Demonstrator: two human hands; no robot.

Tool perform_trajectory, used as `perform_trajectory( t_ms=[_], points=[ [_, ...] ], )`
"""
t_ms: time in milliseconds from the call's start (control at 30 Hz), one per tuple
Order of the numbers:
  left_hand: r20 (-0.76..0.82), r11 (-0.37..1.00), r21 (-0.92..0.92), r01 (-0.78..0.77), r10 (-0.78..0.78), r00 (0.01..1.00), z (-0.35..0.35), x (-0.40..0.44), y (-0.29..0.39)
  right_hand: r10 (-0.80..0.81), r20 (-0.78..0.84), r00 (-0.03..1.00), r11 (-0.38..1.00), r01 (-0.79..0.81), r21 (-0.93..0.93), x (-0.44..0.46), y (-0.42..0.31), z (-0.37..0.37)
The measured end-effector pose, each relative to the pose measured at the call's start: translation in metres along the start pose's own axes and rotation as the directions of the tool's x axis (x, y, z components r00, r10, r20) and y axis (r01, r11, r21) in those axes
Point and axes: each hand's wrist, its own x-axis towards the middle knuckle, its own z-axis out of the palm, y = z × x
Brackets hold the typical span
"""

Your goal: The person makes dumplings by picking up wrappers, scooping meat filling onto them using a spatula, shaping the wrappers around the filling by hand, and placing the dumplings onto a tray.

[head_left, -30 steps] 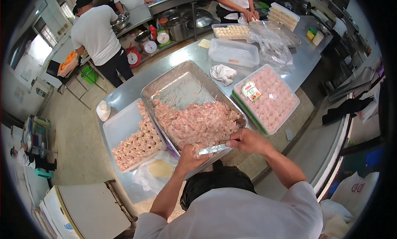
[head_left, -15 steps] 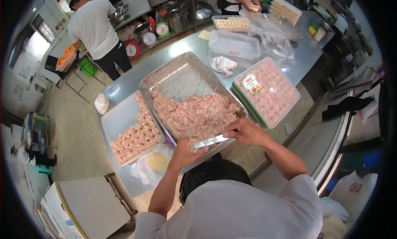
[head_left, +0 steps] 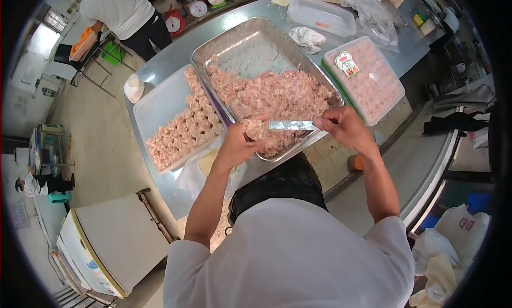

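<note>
My left hand (head_left: 236,146) is curled around a small meat-filled dumpling (head_left: 255,129), over the near left edge of a deep metal tray (head_left: 250,36). Between thumb and fingers of my right hand (head_left: 346,128) is the end of a flat metal spatula (head_left: 291,125), whose other end meets the dumpling. Minced meat (head_left: 280,97) fills the near part of the tray. To the left, a plastic container (head_left: 160,102) holds rows of filled dumplings (head_left: 186,131). A stack of wrappers (head_left: 209,162) on a plastic bag is partly hidden by my left forearm.
On the right stands a lidded box of dumplings (head_left: 368,81). Behind are a white cloth (head_left: 307,38), a clear plastic box (head_left: 321,14) and crumpled plastic bags (head_left: 373,20). A white bundle (head_left: 134,88) lies at the table's left corner. Another person (head_left: 120,14) stands at the upper left.
The view has tilted down, so the table appears higher. My hands have moved up over the tray's near edge, and my left hand has opened somewhat, showing more of the dumpling.
</note>
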Motion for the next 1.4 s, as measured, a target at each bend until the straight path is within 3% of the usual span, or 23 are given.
perform_trajectory(
  t_ms=[167,267,367,467,567,667,767,1033,1067,1167,1267,1333,1367,1400],
  points=[
    [0.062,0.979,0.202,0.037,-0.05,0.997,-0.008,-0.005,0.016,-0.048,0.016,0.999,0.999,0.048,0.009,0.003,-0.012,0.011],
    [0.048,0.963,0.25,-0.097,0.087,0.995,-0.002,-0.008,0.027,-0.056,0.096,0.994,0.987,0.041,0.152,0.012,-0.007,0.032],
    [0.033,0.923,0.332,-0.193,0.193,0.981,-0.005,-0.01,0.026,-0.02,0.088,0.996,0.996,0.012,0.091,0.009,-0.013,0.032],
    [-0.012,0.997,0.041,-0.068,0.068,0.998,-0.002,-0.009,0.005,-0.029,0.013,0.999,0.997,0.028,0.069,0.003,-0.014,0.031],
    [0.081,0.99,0.135,0.049,-0.061,0.995,-0.001,-0.016,0.024,-0.128,0.035,0.991,0.99,0.126,0.06,0.008,-0.011,0.05],
    [0.07,0.99,0.144,0.011,-0.021,0.997,-0.001,-0.019,0.032,-0.142,0.042,0.989,0.99,0.141,0.027,0.009,-0.006,0.046],
    [0.068,0.973,0.23,-0.028,0.013,0.998,-0.011,-0.024,-0.001,-0.071,0.063,0.995,0.997,0.073,-0.03,0.001,-0.026,0.032],
    [0.067,0.971,0.237,0.041,-0.058,0.996,-0.003,-0.019,0.001,-0.064,0.068,0.996,0.997,0.066,-0.034,0.006,-0.017,0.04],
    [0.075,0.965,0.253,0.069,-0.091,0.993,-0.003,-0.019,-0.009,-0.047,0.057,0.997,0.998,0.048,-0.027,0.002,-0.021,0.039],
    [0.039,0.949,0.291,-0.122,0.116,0.993,0.004,-0.01,-0.004,-0.213,-0.135,0.968,0.977,0.207,-0.06,0.015,0.005,0.052],
    [0.072,0.951,0.293,0.101,-0.127,0.989,0.0,-0.005,0.005,-0.191,-0.338,0.922,0.909,0.036,-0.415,0.05,0.108,0.037],
    [-0.047,0.909,0.354,-0.22,0.252,0.966,0.001,0.001,-0.012,-0.133,-0.411,0.902,0.871,-0.091,-0.484,0.038,0.078,0.025],
    [-0.075,0.922,0.326,-0.207,0.244,0.967,0.003,-0.005,-0.014,-0.091,-0.443,0.892,0.846,-0.165,-0.506,0.027,0.061,0.018],
    [-0.103,0.935,0.296,-0.196,0.235,0.967,0.004,-0.01,-0.017,-0.113,-0.397,0.911,0.889,-0.085,-0.449,0.02,0.045,0.013]
  ],
)
